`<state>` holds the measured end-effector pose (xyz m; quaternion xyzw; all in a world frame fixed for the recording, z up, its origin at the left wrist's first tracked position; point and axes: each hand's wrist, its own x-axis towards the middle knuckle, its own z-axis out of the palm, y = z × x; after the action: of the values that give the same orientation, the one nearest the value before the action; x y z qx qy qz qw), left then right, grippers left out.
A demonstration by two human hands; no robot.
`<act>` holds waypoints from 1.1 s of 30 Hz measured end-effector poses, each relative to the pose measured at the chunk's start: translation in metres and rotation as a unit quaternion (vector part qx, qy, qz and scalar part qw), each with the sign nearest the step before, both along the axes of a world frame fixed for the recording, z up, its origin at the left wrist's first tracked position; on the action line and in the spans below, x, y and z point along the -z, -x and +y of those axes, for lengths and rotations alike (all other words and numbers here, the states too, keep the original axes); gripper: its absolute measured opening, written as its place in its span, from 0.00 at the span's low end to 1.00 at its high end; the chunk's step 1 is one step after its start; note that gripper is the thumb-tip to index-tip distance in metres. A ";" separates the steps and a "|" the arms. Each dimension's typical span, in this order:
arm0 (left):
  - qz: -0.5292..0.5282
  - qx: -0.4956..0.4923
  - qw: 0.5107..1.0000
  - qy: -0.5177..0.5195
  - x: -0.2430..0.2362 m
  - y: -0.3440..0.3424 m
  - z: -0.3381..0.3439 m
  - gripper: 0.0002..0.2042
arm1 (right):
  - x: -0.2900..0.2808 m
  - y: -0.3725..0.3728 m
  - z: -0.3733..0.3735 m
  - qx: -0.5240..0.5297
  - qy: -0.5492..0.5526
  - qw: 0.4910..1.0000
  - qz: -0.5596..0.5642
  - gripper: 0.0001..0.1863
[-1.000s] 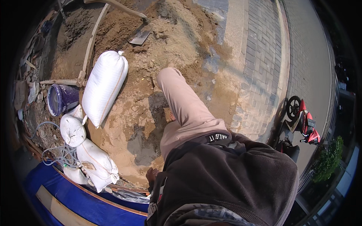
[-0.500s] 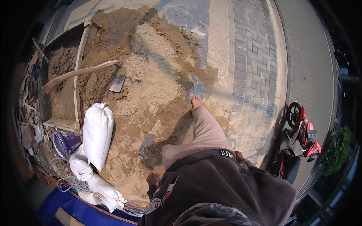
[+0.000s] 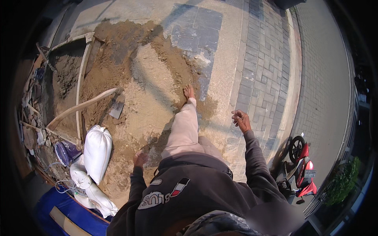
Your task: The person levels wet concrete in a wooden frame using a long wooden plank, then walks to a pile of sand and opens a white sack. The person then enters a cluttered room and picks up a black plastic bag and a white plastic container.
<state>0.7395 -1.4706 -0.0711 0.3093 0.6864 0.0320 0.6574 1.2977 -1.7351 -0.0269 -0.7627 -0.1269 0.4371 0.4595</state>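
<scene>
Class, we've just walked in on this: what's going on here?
A person is outdoors with one bare foot forward on sandy ground. The left hand and right hand are out to the sides, and neither appears to hold anything. A hoe lies untouched ahead to the left. Nearer, on that side, are white sacks and a purple bucket. A red motorbike stands on the right.

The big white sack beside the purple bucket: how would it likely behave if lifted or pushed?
The big white sack looks plump and tightly filled, so it is probably heavy. Its fabric skin, gathered and tied at one end, suggests it would give or sag somewhat rather than stay rigid. Its long, rounded sides might let it roll a little if pushed.
</scene>
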 end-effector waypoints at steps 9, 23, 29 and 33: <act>0.000 0.121 0.990 0.075 0.021 -0.206 0.122 0.13 | 0.037 0.001 -0.103 0.076 0.335 0.926 0.158 0.13; -0.059 0.142 0.973 -0.173 -0.033 -0.510 0.380 0.19 | 0.086 -0.212 0.033 -0.031 0.341 0.934 0.102 0.09; -0.103 -0.165 0.980 -0.034 0.040 -0.451 0.288 0.07 | 0.110 -0.453 0.184 -0.116 0.352 0.920 0.127 0.10; 0.033 -0.117 0.988 0.095 0.044 -0.498 0.210 0.06 | 0.087 -0.618 0.373 -0.065 0.230 0.966 -0.100 0.13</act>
<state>1.2378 -1.2608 -0.1150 0.1640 0.7393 0.0328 0.6523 1.9153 -1.3623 -0.1143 -0.8781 -0.1176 0.4046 0.2268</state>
